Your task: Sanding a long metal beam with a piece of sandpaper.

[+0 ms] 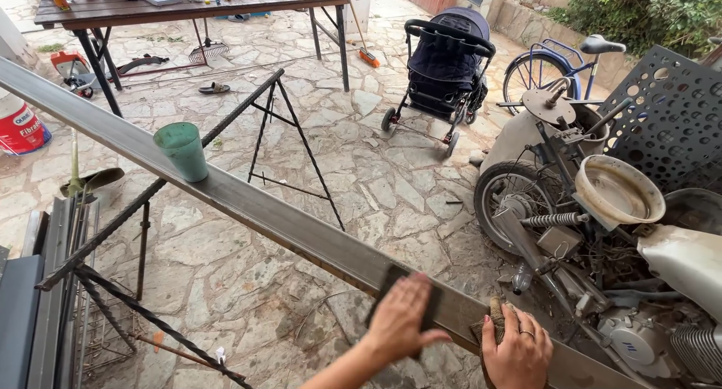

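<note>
In the head view we look down on a long grey metal beam [248, 205] that runs from the far left to the near right, resting on a rebar trestle [263, 110]. Our left hand [402, 317] lies flat, fingers [421, 291] stretched out and close together, pressing a dark sanding block [392, 278] against the top face of the beam; the block sits under the palm and fingers, with its far corner showing beyond the fingertips, so the hand presses rather than grips. Our right hand [519, 351] is just to the right of it, fingers curled over the near edge of the beam and closed around a brownish brush-like thing [492, 321], of which only a small part shows on the left side of the hand, so we cannot tell exactly what it is. A ring sits on one finger. Farther left along the beam a green plastic cup [183, 150] stands upright on its top face, well apart from both hands. To the right an old moped [602, 231] leans, and a dark pram [445, 62] stands far behind on the stone paving [376, 163].
</note>
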